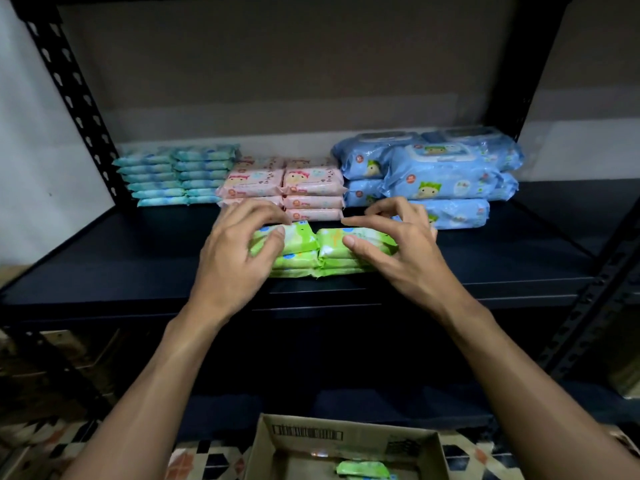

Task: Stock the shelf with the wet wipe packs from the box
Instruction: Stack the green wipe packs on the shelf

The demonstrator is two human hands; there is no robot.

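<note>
On the dark shelf [485, 268] sit stacks of wipe packs: blue packs [440, 174] at the right, teal packs [173, 174] at the left, pink packs [298, 188] between them, and 2 stacks of green packs [311, 252] side by side at the front. Below, the cardboard box [349, 441] holds another green pack [363, 468]. Left hand [239, 247] and right hand [398, 244], fingers spread and curled, rest on the front green stacks' outer ends

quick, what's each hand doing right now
Left hand: open, fingers spread on the left green pack stack, not gripping.
Right hand: open, thumb and fingers resting on the right green pack stack.
</note>
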